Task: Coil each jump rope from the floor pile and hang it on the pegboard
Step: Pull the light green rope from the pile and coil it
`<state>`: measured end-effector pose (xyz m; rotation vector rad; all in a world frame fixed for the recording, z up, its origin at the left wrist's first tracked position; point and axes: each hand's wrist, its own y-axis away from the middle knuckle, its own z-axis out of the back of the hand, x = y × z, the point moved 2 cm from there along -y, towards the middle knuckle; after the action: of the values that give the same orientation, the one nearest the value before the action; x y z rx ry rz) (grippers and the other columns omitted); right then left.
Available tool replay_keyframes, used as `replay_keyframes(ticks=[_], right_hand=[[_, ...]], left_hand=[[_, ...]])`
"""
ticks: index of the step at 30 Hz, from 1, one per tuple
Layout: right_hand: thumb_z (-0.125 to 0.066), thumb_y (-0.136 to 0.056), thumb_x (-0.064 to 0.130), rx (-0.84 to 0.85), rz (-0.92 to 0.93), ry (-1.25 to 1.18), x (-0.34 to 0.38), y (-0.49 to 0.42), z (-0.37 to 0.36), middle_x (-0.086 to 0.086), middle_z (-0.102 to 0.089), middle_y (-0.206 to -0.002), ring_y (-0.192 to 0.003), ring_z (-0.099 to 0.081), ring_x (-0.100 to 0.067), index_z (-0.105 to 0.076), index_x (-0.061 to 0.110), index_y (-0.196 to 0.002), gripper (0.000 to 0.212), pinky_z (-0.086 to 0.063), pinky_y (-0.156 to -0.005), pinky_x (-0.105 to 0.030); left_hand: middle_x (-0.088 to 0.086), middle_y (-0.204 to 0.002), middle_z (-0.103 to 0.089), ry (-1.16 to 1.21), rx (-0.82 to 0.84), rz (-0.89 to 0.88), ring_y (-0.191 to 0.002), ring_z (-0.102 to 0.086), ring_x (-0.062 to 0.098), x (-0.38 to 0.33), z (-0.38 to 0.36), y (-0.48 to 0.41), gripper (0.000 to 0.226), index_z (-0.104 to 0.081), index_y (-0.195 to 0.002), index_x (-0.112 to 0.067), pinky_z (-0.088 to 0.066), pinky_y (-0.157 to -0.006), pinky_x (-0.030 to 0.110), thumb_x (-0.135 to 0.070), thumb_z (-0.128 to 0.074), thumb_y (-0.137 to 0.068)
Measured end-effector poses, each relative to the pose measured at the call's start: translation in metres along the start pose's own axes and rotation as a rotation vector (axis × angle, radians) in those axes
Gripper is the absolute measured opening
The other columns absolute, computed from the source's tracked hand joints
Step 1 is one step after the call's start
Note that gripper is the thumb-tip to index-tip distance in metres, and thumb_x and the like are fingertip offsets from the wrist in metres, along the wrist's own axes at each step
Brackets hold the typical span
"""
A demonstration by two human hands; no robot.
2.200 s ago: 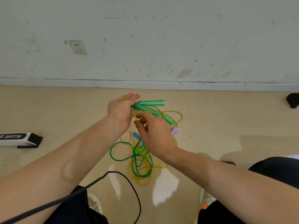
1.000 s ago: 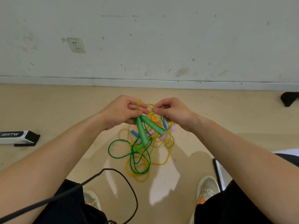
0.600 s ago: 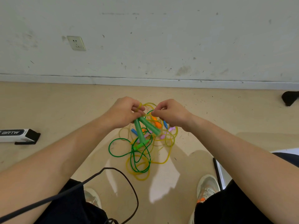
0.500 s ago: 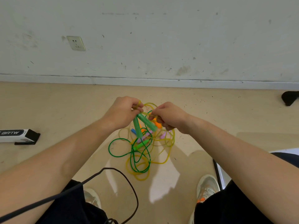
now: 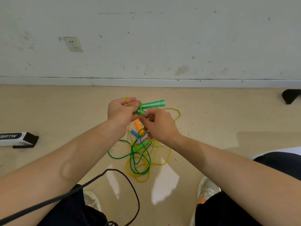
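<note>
My left hand (image 5: 121,111) holds two green jump-rope handles (image 5: 153,104) above the floor, one pointing right, the other mostly hidden behind my fingers. A yellow band (image 5: 127,100) sits around one left finger. My right hand (image 5: 158,124) pinches a thin yellow-green strand wound round the handles where they cross. The green rope (image 5: 135,158) hangs down to the pile on the floor. That pile holds a yellow rope (image 5: 172,111) and orange (image 5: 137,124), blue (image 5: 134,133), pink (image 5: 141,139) and small green (image 5: 140,146) handles.
A white wall with a socket (image 5: 73,44) stands beyond the pile. A black-and-white box (image 5: 17,139) lies on the floor at left, a dark object (image 5: 290,96) at far right. A black cable (image 5: 120,178) loops near my knees and shoes (image 5: 207,190). No pegboard is in view.
The green handles swung from pointing down to pointing right, raised in my left hand. My right hand moved below them and now pinches the strand at their crossing.
</note>
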<state>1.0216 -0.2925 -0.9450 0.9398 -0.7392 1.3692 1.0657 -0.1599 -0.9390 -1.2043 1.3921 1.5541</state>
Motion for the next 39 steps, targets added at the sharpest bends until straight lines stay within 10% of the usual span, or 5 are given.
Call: replay_keyframes(ticks=[11, 19, 28, 39], right_hand=[[-0.064, -0.092, 0.035, -0.164, 0.106, 0.135, 0.004, 0.008, -0.011, 0.006, -0.066, -0.069, -0.063, -0.065, -0.012, -0.064, 0.018, -0.089, 0.018, -0.054, -0.064, -0.032], [-0.052, -0.103, 0.030, 0.295, -0.093, -0.319, -0.024, -0.002, -0.012, 0.004, -0.056, -0.061, -0.062, -0.050, -0.015, -0.069, 0.018, -0.084, 0.028, -0.043, -0.062, -0.024], [-0.057, -0.094, 0.001, 0.393, -0.060, -0.069, -0.023, -0.026, 0.044, 0.002, -0.055, -0.064, -0.055, -0.040, -0.008, -0.075, 0.002, -0.091, 0.018, -0.034, -0.051, -0.019], [-0.072, -0.090, 0.029, 0.258, -0.270, -0.080, -0.001, -0.015, 0.036, -0.001, -0.052, -0.059, -0.044, -0.040, -0.012, -0.073, -0.003, -0.084, 0.032, -0.034, -0.045, -0.023]], left_hand=[[0.004, -0.104, -0.073, 0.081, -0.056, -0.016, -0.095, -0.072, 0.016, -0.005, 0.001, 0.002, 0.031, -0.065, -0.109, -0.008, -0.060, -0.079, 0.029, 0.001, -0.077, -0.083], [0.008, -0.099, -0.071, 0.232, 0.099, 0.126, -0.082, -0.073, 0.014, -0.023, 0.014, -0.007, 0.018, -0.063, -0.103, -0.003, -0.062, -0.077, 0.029, 0.001, -0.071, -0.087], [0.005, -0.100, -0.077, -0.363, 0.585, 0.052, -0.085, -0.075, 0.016, -0.038, 0.024, 0.005, 0.028, -0.068, -0.110, -0.006, -0.062, -0.068, 0.028, 0.005, -0.071, -0.084], [-0.004, -0.098, -0.077, -0.851, 0.716, -0.269, -0.080, -0.069, -0.008, -0.020, 0.010, 0.009, 0.029, -0.075, -0.103, -0.017, -0.059, -0.078, 0.023, 0.002, -0.076, -0.081]])
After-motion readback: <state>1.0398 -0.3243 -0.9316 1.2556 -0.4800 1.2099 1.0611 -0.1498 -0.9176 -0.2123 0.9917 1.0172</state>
